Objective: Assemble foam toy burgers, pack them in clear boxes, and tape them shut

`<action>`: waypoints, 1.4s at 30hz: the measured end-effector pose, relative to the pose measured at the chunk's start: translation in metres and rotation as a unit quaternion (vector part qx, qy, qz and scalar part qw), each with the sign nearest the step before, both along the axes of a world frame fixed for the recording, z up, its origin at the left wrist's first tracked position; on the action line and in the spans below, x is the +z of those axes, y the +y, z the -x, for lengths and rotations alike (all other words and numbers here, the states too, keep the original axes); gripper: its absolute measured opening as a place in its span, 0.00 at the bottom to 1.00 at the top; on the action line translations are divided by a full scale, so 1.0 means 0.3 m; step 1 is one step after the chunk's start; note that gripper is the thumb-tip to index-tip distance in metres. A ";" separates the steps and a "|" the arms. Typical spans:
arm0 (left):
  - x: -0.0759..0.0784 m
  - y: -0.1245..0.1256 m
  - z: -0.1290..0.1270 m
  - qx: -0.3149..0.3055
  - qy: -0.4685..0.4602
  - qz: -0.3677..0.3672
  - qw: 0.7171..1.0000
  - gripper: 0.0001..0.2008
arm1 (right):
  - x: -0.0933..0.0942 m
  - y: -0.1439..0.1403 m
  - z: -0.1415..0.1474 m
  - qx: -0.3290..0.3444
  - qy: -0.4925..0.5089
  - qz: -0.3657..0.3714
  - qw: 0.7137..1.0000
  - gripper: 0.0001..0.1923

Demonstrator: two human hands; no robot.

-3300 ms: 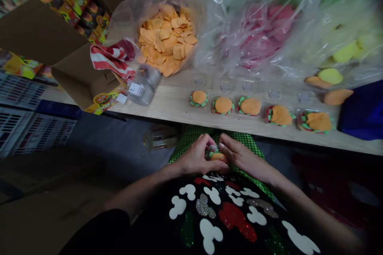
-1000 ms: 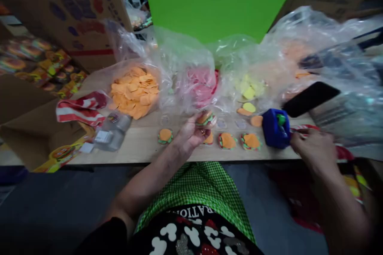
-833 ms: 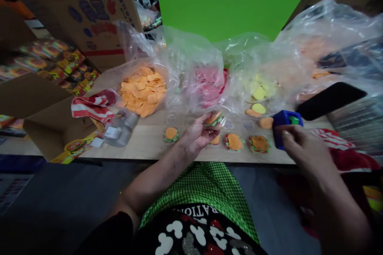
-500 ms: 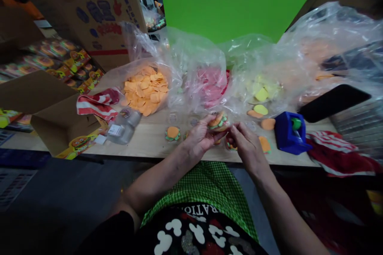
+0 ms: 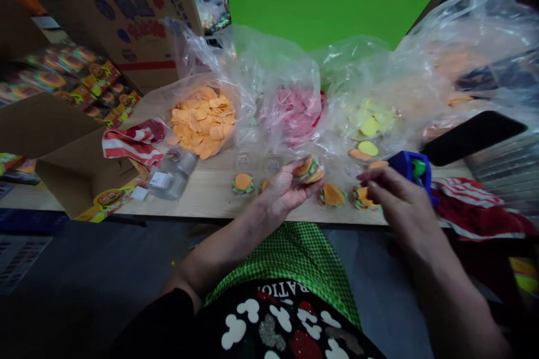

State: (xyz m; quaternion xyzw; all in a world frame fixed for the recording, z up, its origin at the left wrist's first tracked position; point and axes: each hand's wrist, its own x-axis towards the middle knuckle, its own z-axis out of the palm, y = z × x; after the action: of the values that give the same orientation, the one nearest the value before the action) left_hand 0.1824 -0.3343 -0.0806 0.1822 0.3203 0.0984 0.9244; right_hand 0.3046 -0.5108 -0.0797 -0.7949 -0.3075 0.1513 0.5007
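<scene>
While pinched between thumb and fingertips of the left hand [image 5: 283, 189], toy burger [image 5: 309, 170] sits raised just above the near edge of the wooden table [image 5: 210, 202], tilted, its orange top and green-and-red layers showing. Half a second ago both hands met at that burger; now parted, right hand [image 5: 400, 202] swung off to the right, fingers loosely spread and holding nothing visible, hovering just beside the blue tape dispenser [image 5: 412, 169]. Reads as a return to the dispenser, much as a second ago, so probably another strip for the same burger, though no tape can be made out in either hand.

Below and beyond the held piece: row of finished burgers [image 5: 332, 195] along the near edge, one [image 5: 243, 183] further left, small clear shells [image 5: 243, 161] behind them. Further back, clear bags: orange foam discs [image 5: 202, 121] at left, pink pieces [image 5: 297, 115] in the middle, yellow pieces [image 5: 370, 126] right of those. Far left, open cardboard box [image 5: 63, 151] and striped red-and-white cloth [image 5: 132, 143].
</scene>
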 end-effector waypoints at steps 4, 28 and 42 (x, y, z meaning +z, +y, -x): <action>0.007 -0.022 0.007 -0.053 -0.007 -0.186 0.981 0.19 | 0.044 0.034 0.035 0.049 -0.043 -0.027 0.998 0.20; -0.033 -0.054 0.218 0.063 0.040 -0.573 0.816 0.04 | -0.063 0.287 0.229 -0.014 0.040 -0.066 0.997 0.20; -0.094 -0.022 0.246 0.051 0.086 -0.525 0.845 0.11 | -0.133 0.322 0.237 0.030 0.023 -0.019 0.999 0.20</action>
State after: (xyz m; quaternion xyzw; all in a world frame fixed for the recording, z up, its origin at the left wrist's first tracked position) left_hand 0.1086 -0.3409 -0.1087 0.6312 0.3076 0.2825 0.6536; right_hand 0.2334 -0.4144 -0.1195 -0.7717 -0.3225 0.1788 0.5181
